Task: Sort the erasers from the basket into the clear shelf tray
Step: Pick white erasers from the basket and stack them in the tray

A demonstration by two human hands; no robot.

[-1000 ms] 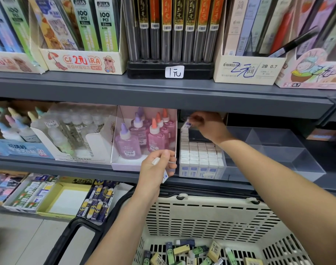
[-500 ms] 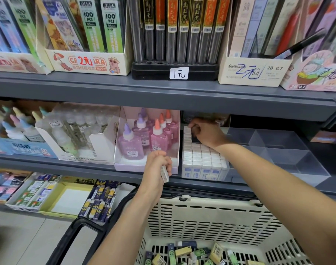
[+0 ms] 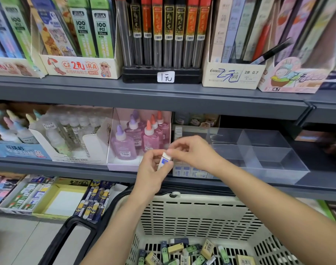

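eraser (image 3: pixel 165 160) is clamped in my left hand (image 3: pixel 152 171); my right hand (image 3: pixel 196 153), at 2 o'clock of it, pinches its top end, in front of the tray (image 3: pixel 274 165).

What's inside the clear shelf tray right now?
White-and-blue erasers sit in the left compartment of the clear plastic tray; the right compartments show none. The right hand and left hand cover most rows.

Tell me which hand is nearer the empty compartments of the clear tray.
Right. The right hand is just left of the empty compartments, pinching the eraser; the left hand grips it farther left, before the pink glue box.
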